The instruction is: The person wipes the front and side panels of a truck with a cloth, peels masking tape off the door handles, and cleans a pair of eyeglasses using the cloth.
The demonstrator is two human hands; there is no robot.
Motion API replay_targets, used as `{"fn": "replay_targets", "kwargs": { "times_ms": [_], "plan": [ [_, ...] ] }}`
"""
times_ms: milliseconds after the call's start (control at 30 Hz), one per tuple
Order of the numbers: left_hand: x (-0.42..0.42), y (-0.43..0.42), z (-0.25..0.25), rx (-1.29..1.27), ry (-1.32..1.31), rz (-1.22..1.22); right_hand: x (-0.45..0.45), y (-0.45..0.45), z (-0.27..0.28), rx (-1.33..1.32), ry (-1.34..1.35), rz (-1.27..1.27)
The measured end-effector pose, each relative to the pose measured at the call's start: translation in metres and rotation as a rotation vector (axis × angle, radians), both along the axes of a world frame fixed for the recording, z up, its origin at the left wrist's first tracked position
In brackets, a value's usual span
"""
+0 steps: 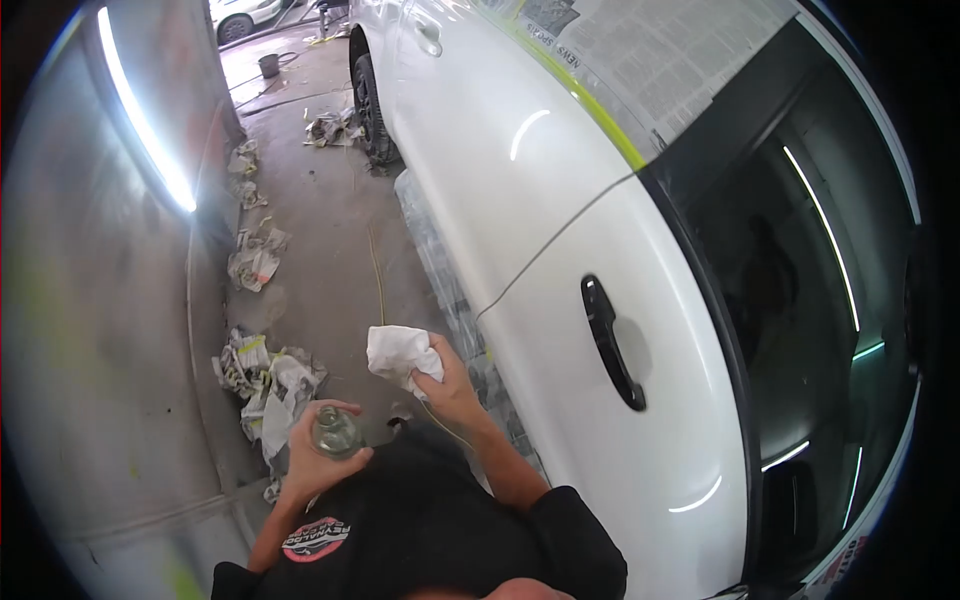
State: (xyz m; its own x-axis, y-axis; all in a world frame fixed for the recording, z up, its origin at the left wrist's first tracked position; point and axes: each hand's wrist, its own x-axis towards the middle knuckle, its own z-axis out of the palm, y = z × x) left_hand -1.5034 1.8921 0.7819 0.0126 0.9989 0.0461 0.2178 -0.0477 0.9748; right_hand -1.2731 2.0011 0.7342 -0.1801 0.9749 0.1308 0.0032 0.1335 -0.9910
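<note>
My left hand point(312, 455) is wrapped round a clear glass bottle point(338, 432), held upright in front of my black shirt. Its narrow neck points up toward the camera. In my right hand point(452, 385) is a folded white cloth point(398, 352), pinched between thumb and fingers. Both hands are over the floor, with the white car point(560, 200) to their right. Neither the cloth nor the bottle touches the car. A black door handle point(612, 342) sits on the nearest door panel, right of my right hand.
Crumpled newspaper point(280, 390) lies along the wall point(110, 330) on the left. Masking paper with yellow-green tape point(600, 105) covers a car window. A thin hose or cord point(378, 265) runs along the floor. Farther off are a wheel point(368, 105) and a bucket point(269, 66).
</note>
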Motion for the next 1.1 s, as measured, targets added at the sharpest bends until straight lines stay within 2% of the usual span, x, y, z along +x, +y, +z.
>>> {"fn": "replay_targets", "kwargs": {
  "times_ms": [100, 200, 300, 400, 500, 567, 633, 800, 900, 1000, 1100],
  "plan": [
    [-0.020, 0.032, -0.004, -0.106, -0.028, 0.067, -0.003, 0.054, 0.008, -0.170, -0.161, 0.142],
    [-0.034, 0.079, -0.010, -0.076, -0.072, 0.114, -0.028, 0.094, 0.016, -0.256, -0.048, 0.295],
    [-0.056, 0.124, -0.022, -0.101, -0.112, 0.131, -0.069, 0.126, 0.021, -0.209, -0.030, 0.349],
    [-0.086, 0.185, -0.033, -0.125, -0.120, 0.115, -0.129, 0.152, 0.016, -0.137, 0.170, 0.380],
    [-0.119, 0.252, -0.041, -0.011, -0.184, 0.085, -0.175, 0.182, 0.019, 0.207, -0.057, 0.252],
    [-0.153, 0.300, -0.057, 0.010, -0.062, 0.015, -0.211, 0.209, 0.013, 0.146, -0.088, 0.158],
    [-0.179, 0.341, -0.043, 0.103, 0.073, -0.053, -0.240, 0.235, 0.015, 0.100, -0.103, 0.063],
    [-0.214, 0.418, -0.028, 0.084, 0.132, -0.259, -0.275, 0.291, 0.038, 0.000, -0.245, -0.163],
    [-0.220, 0.455, -0.027, 0.059, 0.122, -0.373, -0.285, 0.312, 0.063, 0.103, -0.306, -0.354],
    [-0.224, 0.488, -0.035, 0.095, 0.141, -0.478, -0.285, 0.334, 0.076, 0.100, -0.439, -0.357],
    [-0.223, 0.521, -0.042, 0.120, 0.168, -0.530, -0.283, 0.360, 0.059, 0.036, -0.552, -0.330]
  ]
}}
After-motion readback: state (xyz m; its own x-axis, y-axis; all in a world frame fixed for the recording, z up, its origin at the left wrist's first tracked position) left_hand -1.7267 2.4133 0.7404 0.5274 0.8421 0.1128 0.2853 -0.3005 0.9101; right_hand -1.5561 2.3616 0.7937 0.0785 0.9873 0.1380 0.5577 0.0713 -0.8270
